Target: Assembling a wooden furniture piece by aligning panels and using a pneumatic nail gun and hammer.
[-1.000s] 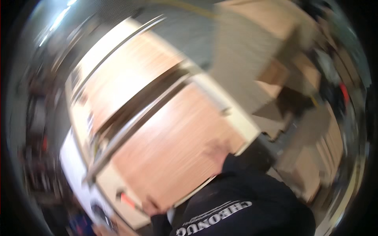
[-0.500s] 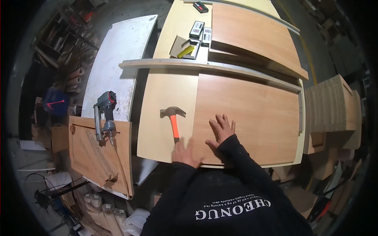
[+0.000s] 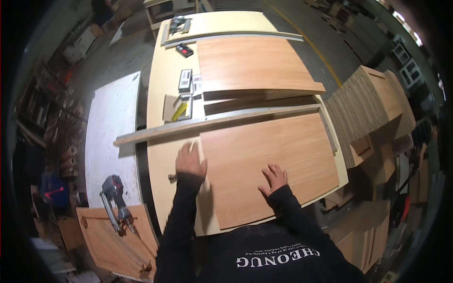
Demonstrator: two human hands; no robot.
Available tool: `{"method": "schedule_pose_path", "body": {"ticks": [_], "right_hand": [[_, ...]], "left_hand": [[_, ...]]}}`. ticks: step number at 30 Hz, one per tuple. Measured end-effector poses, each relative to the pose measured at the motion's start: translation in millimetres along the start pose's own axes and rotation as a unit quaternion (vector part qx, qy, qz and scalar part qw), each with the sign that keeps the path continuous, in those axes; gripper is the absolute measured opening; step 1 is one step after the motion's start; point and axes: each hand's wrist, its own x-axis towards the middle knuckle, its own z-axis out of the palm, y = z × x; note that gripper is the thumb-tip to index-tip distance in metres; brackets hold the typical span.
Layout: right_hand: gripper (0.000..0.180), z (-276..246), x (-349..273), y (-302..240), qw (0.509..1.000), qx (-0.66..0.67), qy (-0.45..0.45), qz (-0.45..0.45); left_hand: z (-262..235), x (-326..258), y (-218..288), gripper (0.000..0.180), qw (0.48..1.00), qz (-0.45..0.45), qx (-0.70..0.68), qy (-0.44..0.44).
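Observation:
A wood-grain panel (image 3: 245,165) lies flat on a pale yellow board (image 3: 160,207) in front of me. My left hand (image 3: 189,161) is at the panel's left edge, near its far corner, with fingers extended and thumb apart; nothing shows in its grasp. Resting on the panel's right half, my right hand (image 3: 273,179) has its fingers spread. A hammer head (image 3: 172,178) peeks out left of my left forearm, which hides the rest of the hammer. Just beyond the panel runs a long wooden rail (image 3: 184,128).
Past the rail are a second wood-grain panel (image 3: 250,63), small boxes (image 3: 185,80) and a yellow object (image 3: 179,112) in an opened box. A nail gun (image 3: 115,203) sits at left by a white board (image 3: 113,137). Stacked panels (image 3: 363,108) stand at right.
My left hand has gone from the near edge by the hammer handle to the panel's far left side. My right hand stays on the panel. The view has shifted, showing more beyond the table.

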Motion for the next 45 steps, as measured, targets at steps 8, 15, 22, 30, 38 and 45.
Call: {"method": "schedule_pose_path", "body": {"ticks": [8,15,22,30,38,45], "right_hand": [[0.065,16.5,-12.5,7.7,0.996,-0.070,0.057,0.010],[0.059,-1.1,-11.3,0.5,0.999,-0.018,0.043,0.016],[0.060,-0.1,-11.8,8.3,0.999,-0.022,0.041,0.005],[0.063,3.5,-8.5,3.2,0.998,-0.046,0.034,-0.020],[0.058,-9.2,27.4,82.9,0.991,-0.010,0.125,-0.041],[0.065,-77.1,19.6,227.5,0.863,-0.049,0.372,0.338]], "left_hand": [[104.1,251.5,33.6,0.064,0.984,0.139,0.096,-0.056],[91.6,246.3,18.4,0.048,0.967,0.210,-0.143,-0.016],[75.5,77.3,-20.4,0.056,0.971,0.149,-0.185,0.000],[117.0,62.0,-8.3,0.042,0.979,0.148,-0.115,0.084],[132.3,75.0,27.2,0.021,0.985,0.117,-0.088,0.096],[123.4,60.4,17.2,0.050,0.985,0.009,-0.110,0.131]]}}
